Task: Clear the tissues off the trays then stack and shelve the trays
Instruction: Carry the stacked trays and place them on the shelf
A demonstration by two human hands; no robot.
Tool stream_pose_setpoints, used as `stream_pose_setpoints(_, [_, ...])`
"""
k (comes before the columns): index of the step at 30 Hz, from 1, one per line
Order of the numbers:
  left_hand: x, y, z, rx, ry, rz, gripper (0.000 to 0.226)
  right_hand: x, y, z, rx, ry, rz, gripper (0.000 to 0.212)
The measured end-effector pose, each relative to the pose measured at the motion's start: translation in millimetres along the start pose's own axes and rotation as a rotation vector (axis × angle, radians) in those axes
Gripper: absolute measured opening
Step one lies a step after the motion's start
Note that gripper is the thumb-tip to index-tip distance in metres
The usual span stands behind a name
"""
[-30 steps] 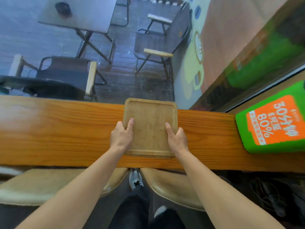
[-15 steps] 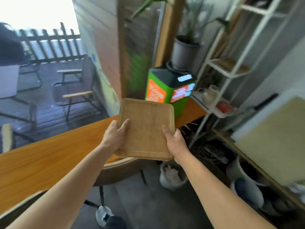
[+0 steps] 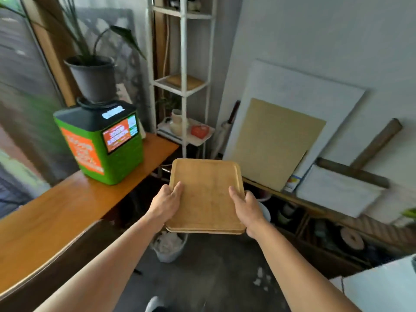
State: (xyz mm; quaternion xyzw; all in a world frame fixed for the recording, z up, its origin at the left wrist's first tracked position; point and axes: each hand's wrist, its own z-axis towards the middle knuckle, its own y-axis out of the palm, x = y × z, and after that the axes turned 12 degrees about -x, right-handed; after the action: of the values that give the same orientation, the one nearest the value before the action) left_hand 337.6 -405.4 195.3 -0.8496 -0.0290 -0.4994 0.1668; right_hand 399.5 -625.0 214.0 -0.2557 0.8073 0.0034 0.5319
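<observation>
Grip: left hand (image 3: 167, 200) and right hand (image 3: 247, 204) clamp opposite edges of the stacked trays (image 3: 206, 194), thumbs on top, held level and clear of the surface (image 3: 56, 212). Shelf (image 3: 183, 86) just beyond grip, likely the drop-off. No tissues on top.

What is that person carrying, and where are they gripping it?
Stacked wooden trays, held flat in both hands: the left hand grips the left edge and the right hand the right edge, thumbs on top, near the end closest to the person.
</observation>
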Motion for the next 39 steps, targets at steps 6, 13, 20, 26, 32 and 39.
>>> stream_pose_setpoints(6, [43, 19, 77, 0.032, 0.013, 0.022, 0.068, -22, -27, 76, 0.041, -0.023, 0.058, 0.066])
stream_pose_setpoints(13, [111, 15, 220, 0.086, 0.036, 0.123, 0.048, -86, -54, 228, 0.077, -0.078, -0.024, 0.054])
stream_pose_setpoints(20, [210, 11, 353, 0.106, 0.039, 0.159, 0.059, -165, -98, 366, 0.081, -0.046, -0.053, 0.043])
stream_pose_setpoints(26, [263, 11, 458, 0.179, 0.024, 0.144, 0.062, -216, -126, 491, -0.006, -0.058, -0.084, 0.060])
stream_pose_setpoints(32, [309, 8, 549, 0.257, -0.046, 0.036, 0.056, -268, -146, 610, -0.126, -0.095, -0.156, 0.055])
stream_pose_setpoints(39, [354, -2, 619, 0.395, -0.029, -0.082, 0.042, -335, -153, 716, -0.232, -0.177, -0.245, 0.051])
